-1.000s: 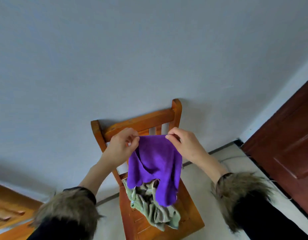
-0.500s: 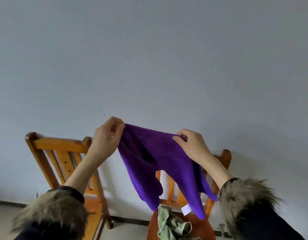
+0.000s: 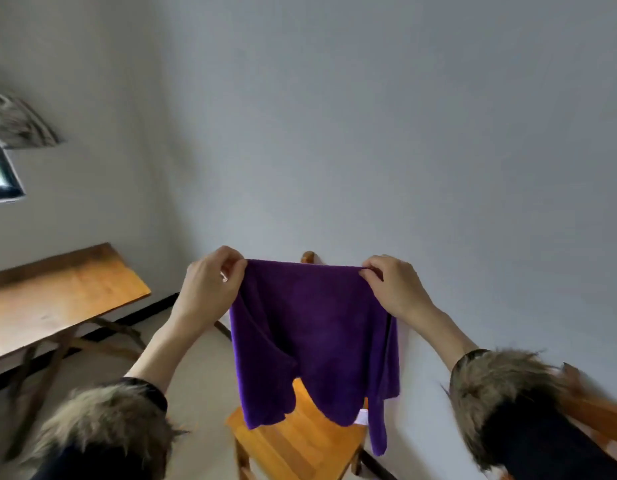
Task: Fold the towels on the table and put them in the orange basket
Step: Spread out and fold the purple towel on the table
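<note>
A purple towel hangs stretched in the air in front of me. My left hand pinches its upper left corner and my right hand pinches its upper right corner, so the top edge runs nearly level between them. The towel's lower edge hangs uneven, with a small white label near the bottom right. Behind and below the towel stands an orange wooden chair, its seat bare. No orange basket is in view.
A wooden folding table stands at the left against the grey wall. A second wooden chair's edge shows at the far right behind my right sleeve. A window corner sits high on the left.
My view has swung left, so the table has come in and the green towel on its chair has gone out. My hands have pulled apart and spread the purple towel flat.
</note>
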Available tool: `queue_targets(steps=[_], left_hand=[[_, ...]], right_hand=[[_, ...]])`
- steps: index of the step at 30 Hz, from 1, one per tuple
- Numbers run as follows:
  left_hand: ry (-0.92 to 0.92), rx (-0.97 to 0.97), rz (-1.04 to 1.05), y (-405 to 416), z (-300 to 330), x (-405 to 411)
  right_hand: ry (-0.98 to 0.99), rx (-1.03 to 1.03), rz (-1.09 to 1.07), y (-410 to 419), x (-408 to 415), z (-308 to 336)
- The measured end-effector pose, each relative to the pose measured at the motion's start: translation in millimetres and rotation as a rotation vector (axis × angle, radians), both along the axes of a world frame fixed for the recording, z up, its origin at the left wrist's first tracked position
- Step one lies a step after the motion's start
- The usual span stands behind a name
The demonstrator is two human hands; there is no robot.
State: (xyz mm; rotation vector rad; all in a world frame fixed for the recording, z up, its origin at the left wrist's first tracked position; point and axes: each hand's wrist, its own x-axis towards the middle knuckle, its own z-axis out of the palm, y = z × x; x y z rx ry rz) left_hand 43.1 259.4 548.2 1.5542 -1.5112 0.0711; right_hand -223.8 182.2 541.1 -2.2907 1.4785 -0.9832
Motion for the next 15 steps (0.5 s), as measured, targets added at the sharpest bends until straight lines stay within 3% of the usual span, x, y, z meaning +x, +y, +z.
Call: queue_targets(steps=[5, 15], left_hand=[[-0.050, 0.021, 0.166, 35, 7, 133], [-0.031, -0.017, 0.493, 83, 0, 335]], right_hand=[[0.038, -0.104, 0.110, -16, 147, 5], [-0.043, -0.101, 0.261, -39, 392, -8]])
